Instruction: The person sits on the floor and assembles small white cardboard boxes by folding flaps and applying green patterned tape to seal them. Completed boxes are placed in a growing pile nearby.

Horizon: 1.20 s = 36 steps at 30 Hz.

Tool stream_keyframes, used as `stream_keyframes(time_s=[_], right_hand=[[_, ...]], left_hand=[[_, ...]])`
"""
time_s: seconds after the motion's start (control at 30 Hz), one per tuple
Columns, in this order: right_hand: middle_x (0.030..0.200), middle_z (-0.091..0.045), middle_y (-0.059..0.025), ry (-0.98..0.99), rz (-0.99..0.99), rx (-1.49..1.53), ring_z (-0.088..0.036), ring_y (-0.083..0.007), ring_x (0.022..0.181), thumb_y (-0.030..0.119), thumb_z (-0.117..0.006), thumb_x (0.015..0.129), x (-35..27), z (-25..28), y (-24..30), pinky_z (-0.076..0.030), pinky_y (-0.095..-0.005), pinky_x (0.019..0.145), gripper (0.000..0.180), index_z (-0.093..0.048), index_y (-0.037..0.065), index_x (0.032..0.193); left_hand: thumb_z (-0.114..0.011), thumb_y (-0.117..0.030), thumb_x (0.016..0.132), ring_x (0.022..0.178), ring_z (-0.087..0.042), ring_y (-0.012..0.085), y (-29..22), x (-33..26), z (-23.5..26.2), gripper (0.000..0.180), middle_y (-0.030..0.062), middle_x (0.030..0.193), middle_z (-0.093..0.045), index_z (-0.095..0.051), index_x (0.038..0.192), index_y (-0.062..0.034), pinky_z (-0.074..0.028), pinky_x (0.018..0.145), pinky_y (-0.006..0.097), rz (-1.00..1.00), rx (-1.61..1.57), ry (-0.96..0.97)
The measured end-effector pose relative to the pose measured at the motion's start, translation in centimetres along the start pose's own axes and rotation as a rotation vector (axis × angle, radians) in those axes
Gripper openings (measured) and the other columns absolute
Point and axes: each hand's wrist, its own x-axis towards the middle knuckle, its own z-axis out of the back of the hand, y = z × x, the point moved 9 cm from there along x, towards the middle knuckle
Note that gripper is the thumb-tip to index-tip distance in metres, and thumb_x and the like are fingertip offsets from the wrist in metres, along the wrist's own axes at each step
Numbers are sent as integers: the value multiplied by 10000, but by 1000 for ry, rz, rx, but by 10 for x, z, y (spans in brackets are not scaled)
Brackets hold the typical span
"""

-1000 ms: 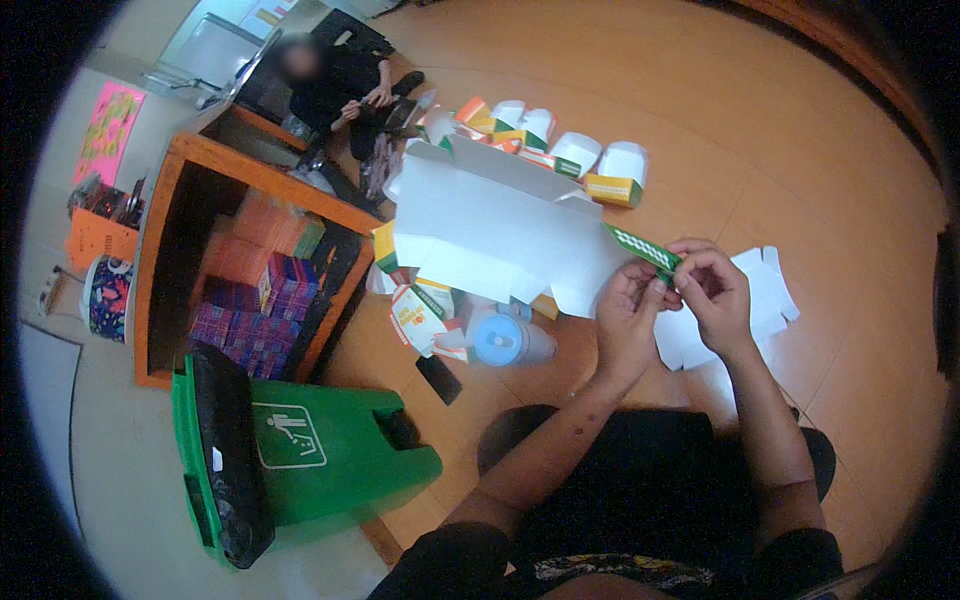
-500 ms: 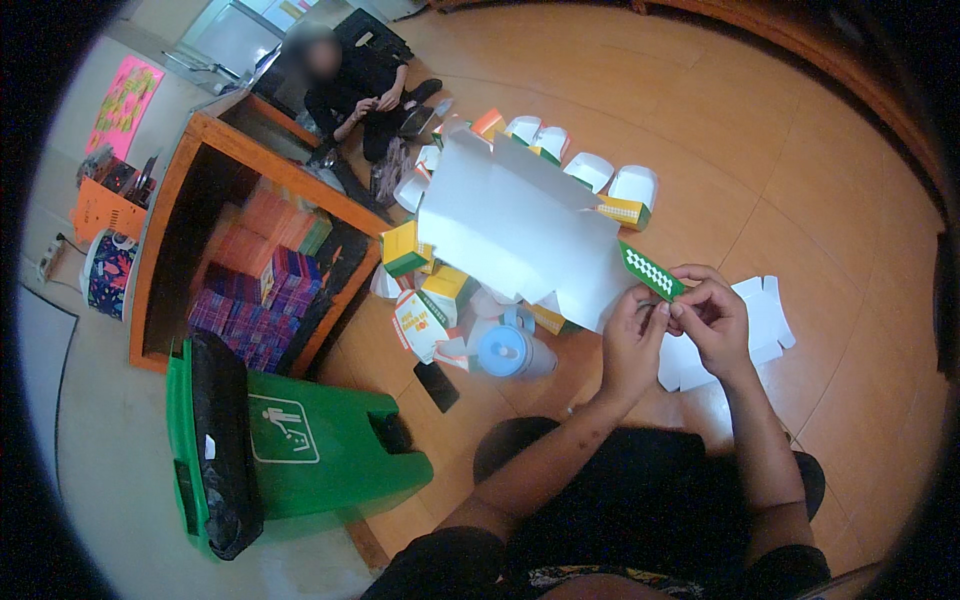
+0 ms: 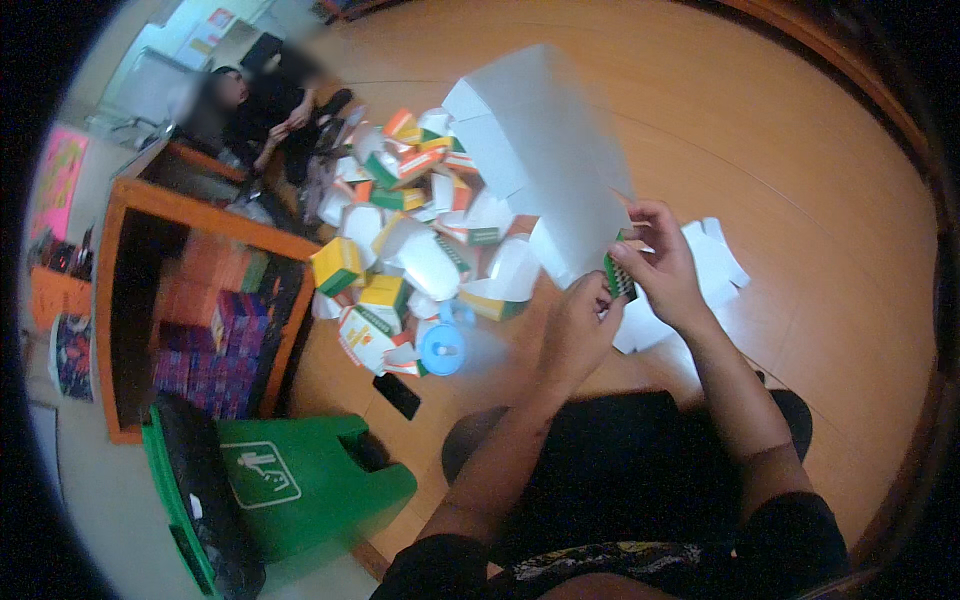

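Both my hands are on a large unfolded cardboard box (image 3: 545, 150), its white inside showing and its far part blurred. A green end flap with a white pattern is pinched between the fingers of my left hand (image 3: 578, 330) and my right hand (image 3: 660, 268). The panel stands tilted up over the floor, away from me. Just right of it, partly behind my right forearm, lies a flat white cardboard blank (image 3: 710, 265). Left of it is a heap of small folded food boxes (image 3: 430, 258) in white, yellow, green and orange.
A tumbler with a blue lid (image 3: 442, 350) and a black phone (image 3: 397, 396) are on the floor near the heap. At left stand a green bin (image 3: 330, 470) and a wooden cabinet (image 3: 120, 300) holding stacked packs. Another person (image 3: 285, 110) sits at the far left.
The box panel has swung up and rightward, uncovering more of the heap of small boxes. My hands have shifted along the green flap. The whole view has turned slightly.
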Motion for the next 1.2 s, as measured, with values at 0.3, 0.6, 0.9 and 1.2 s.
stream_keyframes(time_s=[0.3, 0.6, 0.9, 1.2], right_hand=[[895, -623, -79, -338, -56, 81, -606, -93, 721, 189, -551, 966, 2, 41, 3, -525, -245, 549, 214, -544, -4, 1057], [925, -591, -76, -285, -114, 284, -608, -107, 785, 194, -455, 1006, -6, 13, -12, -585, -275, 608, 203, -471, 5, 1077], [867, -650, -75, -192, 11, 27, -666, -135, 819, 145, -585, 951, -5, 13, -13, -539, -249, 653, 145, -539, 8, 935], [947, -608, -114, -267, -201, 464, -675, -224, 921, 143, -517, 984, -2, 14, -28, -595, -303, 741, 175, -499, -25, 1029]], left_hand=[[-687, -67, 755, 858, -597, 287, -10, -1, -10, 289, 148, 998, -564, -566, 1013, -14, -500, 711, 393, -94, 107, 34], [-738, -95, 743, 995, -523, 324, -34, -2, 23, 364, 145, 1128, -513, -578, 1069, -64, -429, 859, 441, -382, 413, -417], [-734, -12, 743, 874, -620, 260, -21, 9, 30, 199, 138, 1012, -611, -636, 916, -17, -523, 717, 341, -374, 46, -374], [-690, -15, 797, 821, -641, 279, -22, 12, 27, 180, 139, 947, -633, -618, 962, -8, -525, 692, 324, -367, 24, -345]])
